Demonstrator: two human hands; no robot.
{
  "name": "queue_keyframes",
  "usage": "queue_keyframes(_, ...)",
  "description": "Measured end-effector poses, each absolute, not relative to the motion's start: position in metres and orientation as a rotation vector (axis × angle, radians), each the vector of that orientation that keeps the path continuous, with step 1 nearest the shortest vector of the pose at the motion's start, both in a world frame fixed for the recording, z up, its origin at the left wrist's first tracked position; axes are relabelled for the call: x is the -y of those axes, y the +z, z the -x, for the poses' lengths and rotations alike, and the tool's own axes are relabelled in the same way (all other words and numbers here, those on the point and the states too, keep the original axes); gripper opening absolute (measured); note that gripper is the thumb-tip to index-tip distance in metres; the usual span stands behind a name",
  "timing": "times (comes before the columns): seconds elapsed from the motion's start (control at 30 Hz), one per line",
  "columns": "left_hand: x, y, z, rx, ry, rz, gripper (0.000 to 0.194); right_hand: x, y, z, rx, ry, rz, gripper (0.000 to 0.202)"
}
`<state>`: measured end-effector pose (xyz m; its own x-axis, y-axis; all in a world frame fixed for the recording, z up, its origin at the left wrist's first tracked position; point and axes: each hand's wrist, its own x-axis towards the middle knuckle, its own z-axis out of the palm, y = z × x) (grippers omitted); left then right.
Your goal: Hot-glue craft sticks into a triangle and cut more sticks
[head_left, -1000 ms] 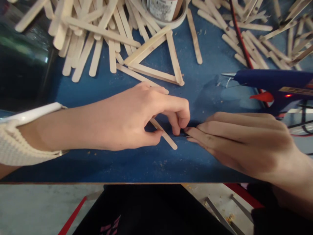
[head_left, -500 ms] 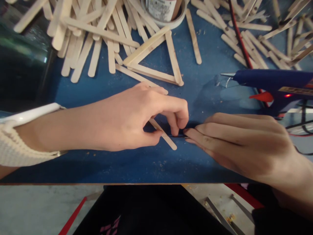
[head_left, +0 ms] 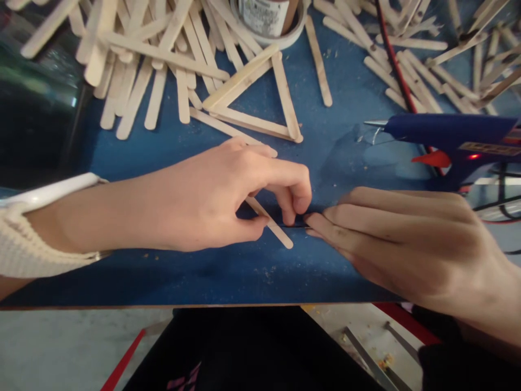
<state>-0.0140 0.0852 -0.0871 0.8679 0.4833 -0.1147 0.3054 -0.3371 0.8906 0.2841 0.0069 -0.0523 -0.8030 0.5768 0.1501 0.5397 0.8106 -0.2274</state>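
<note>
My left hand (head_left: 236,195) arches over a wooden craft stick (head_left: 280,234) on the blue tabletop. Its thumb tip rests on the stick, and the curled index and middle fingers come down just beyond it, holding it against the table. The stick slants toward me; its far part is hidden under the palm. Close by on the right, my right hand (head_left: 391,233) has its fingers pressed together in a pinch. A thin, dark, blade-like strip (head_left: 296,226) sticks out from those fingertips toward the stick; the rest of it is covered.
Beyond my hands lies a triangle of glued craft sticks (head_left: 253,124). Loose sticks (head_left: 138,98) are heaped at the back left, others (head_left: 419,76) at the back right. A blue glue gun (head_left: 443,133) with its red light on lies right, near a labelled jar (head_left: 264,16). The table's edge (head_left: 203,305) is nearest me.
The view has shifted slightly, so the table's things sit a little further left. Both hands keep the same pose and grip.
</note>
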Motion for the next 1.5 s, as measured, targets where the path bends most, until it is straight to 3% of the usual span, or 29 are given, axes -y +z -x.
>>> queue_keyframes(1.5,-0.088,-0.089,0.014,-0.554,0.192,-1.996,0.026,-0.010,-0.058,-0.287,2.757,0.370,0.849,0.033)
